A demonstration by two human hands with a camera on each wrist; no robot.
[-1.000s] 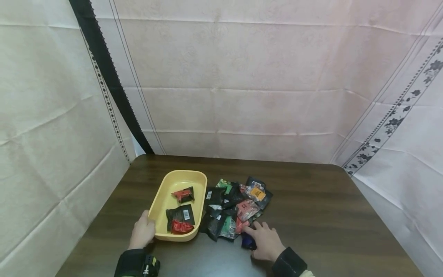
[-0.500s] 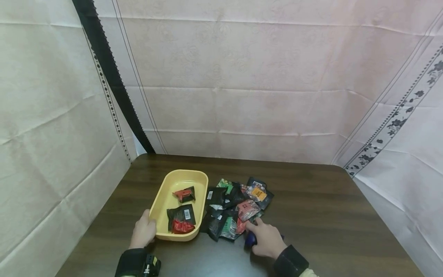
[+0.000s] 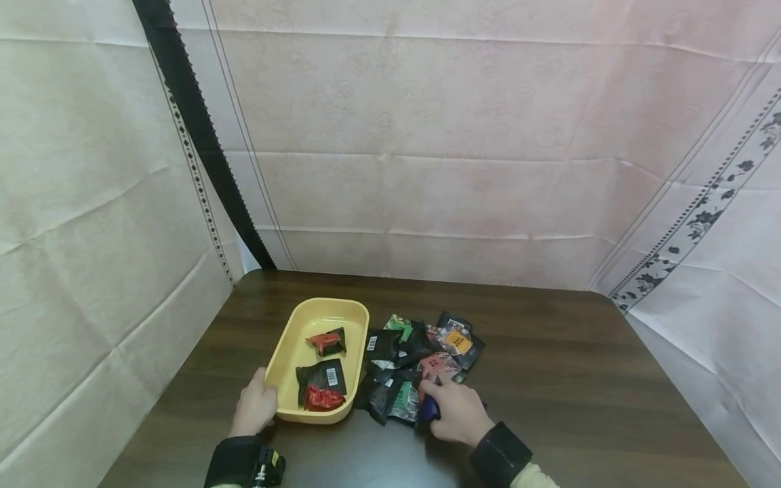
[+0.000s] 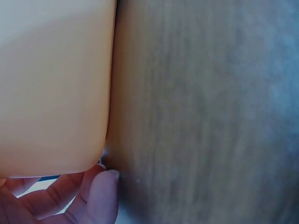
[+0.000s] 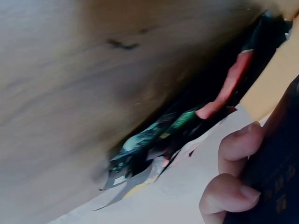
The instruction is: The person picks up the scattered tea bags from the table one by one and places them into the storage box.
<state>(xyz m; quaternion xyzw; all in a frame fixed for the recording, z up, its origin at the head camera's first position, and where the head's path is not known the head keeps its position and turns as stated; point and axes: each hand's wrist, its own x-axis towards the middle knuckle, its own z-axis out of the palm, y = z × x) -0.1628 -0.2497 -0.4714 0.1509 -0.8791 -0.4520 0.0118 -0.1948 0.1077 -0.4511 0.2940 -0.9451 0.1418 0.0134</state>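
Grips yellow tray (image 3: 314, 418) by near-left corner with left hand (image 3: 254, 404); pinches dark blue packet (image 3: 430, 409) in right hand (image 3: 459, 411), beside packet pile (image 3: 381, 396) on counter (image 3: 561, 386).

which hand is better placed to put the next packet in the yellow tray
Right, probably: the right hand holds a dark blue packet beside the pile, while the left hand grips the yellow tray near its left corner.

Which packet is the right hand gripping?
The dark blue packet, gripped by the right hand at the near-right edge of the heap; the other visible packets lie there or in the yellow tray.
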